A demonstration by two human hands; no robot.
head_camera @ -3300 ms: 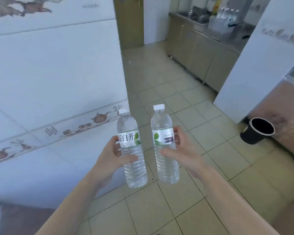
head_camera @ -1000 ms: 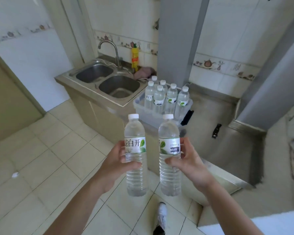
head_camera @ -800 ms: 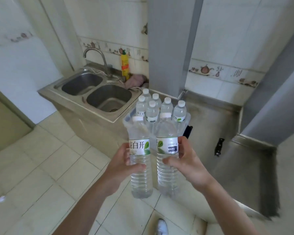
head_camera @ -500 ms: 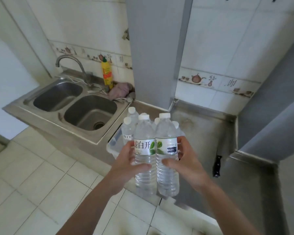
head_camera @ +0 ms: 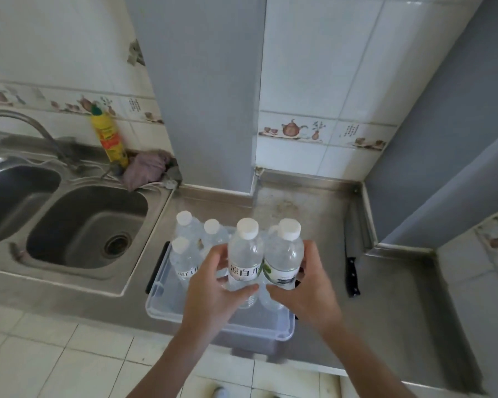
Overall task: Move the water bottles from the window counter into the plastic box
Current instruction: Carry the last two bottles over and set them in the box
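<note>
Water bottles, two of them, sit mid-frame over the plastic box [head_camera: 167, 307]: the left hand [head_camera: 213, 291] is wrapped around the left bottle [head_camera: 245, 254], the right hand [head_camera: 305, 285] is clasped on the right bottle [head_camera: 283, 252], both upright and touching side by side. Their lower halves are covered by fingers and thumbs, so I can't say if the bottoms rest on the box floor or hang just above it. Labels are only partly readable.

Behind them in the box stand three more bottles [head_camera: 184, 254], and a fourth may be tucked behind the held pair, hard to make out. The box's right wall is mostly hidden by the right hand.

The box sits on the steel counter [head_camera: 342, 326], lower middle, its near edge poking over the counter's front. Left of it is the sink [head_camera: 87, 228], with the faucet [head_camera: 26, 124] cut off at the left edge, a yellow bottle [head_camera: 110, 136] and a crumpled rag [head_camera: 147, 168] behind. A black-handled knife [head_camera: 351, 265] lies on the counter right of the box.
</note>
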